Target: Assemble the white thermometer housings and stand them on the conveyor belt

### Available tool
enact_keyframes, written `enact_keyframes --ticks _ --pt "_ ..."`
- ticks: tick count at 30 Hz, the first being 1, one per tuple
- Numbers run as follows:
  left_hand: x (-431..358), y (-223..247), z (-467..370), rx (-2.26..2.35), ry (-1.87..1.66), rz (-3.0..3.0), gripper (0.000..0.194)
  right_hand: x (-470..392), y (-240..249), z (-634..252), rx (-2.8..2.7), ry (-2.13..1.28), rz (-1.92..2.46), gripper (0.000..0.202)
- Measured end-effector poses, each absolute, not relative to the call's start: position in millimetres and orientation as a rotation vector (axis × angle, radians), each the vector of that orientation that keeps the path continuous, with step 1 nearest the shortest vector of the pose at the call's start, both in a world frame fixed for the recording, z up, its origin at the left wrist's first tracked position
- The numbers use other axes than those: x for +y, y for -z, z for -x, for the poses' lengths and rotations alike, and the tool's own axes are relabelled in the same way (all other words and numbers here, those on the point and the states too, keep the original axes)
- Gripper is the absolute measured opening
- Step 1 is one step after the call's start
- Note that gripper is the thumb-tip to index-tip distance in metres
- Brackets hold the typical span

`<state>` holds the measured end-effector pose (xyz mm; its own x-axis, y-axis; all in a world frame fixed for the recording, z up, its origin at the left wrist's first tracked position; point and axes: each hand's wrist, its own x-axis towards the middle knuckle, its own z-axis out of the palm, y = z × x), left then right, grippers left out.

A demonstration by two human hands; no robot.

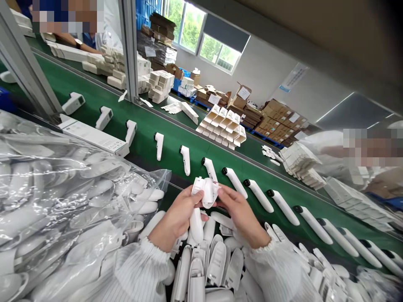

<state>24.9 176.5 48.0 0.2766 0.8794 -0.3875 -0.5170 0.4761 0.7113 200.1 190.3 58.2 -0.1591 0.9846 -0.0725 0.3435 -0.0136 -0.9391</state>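
In the middle of the head view, my left hand (178,214) and my right hand (237,207) hold small white plastic covers (208,195) between them. The left thumb presses on the pieces. My right fingertips pinch their right edge. Another smooth white cover (196,226) hangs just under my left hand; whether the fingers grip it, I cannot tell. Below both hands lies a heap of loose white plastic covers (217,262). Just beyond them, white handheld thermometers (234,181) with black ends stand in a slanting row on a green conveyor belt (145,167).
A clear plastic bag (63,201) full of white covers fills the left side. A long white box (94,135) rests at the belt's near edge. Open small cartons (223,126) stand across the belt. Metal posts (128,50) rise at the left. Co-workers sit at the far left and right.
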Motion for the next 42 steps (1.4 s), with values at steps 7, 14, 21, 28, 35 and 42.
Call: enact_keyframes --ticks 7,14,21,28,35,42 --pt "177.4 -52.1 -22.1 0.856 -0.955 -0.386 0.022 180.2 -54.6 -181.9 -1.269 -1.536 1.062 0.037" --pt "180.4 -48.1 -24.4 0.959 -0.964 -0.382 0.018 200.6 -46.4 -201.6 -1.036 -1.435 1.167 0.04" --pt "180.5 -42.7 -24.8 1.005 -0.911 -0.483 0.015 235.0 -36.3 -248.4 -1.456 -0.88 1.651 0.042" --pt "180.5 -39.7 -26.9 0.972 -0.878 -0.504 0.003 247.5 -4.7 -263.2 -1.957 -0.219 1.963 0.046" --pt "179.1 -47.0 -25.9 0.959 -0.838 -0.585 0.011 242.9 -15.9 -268.6 -2.071 -0.087 1.935 0.049" --pt "173.2 -47.0 -22.8 0.81 -0.759 -0.674 0.031 187.0 -66.6 -226.2 -2.464 -0.677 1.094 0.047"
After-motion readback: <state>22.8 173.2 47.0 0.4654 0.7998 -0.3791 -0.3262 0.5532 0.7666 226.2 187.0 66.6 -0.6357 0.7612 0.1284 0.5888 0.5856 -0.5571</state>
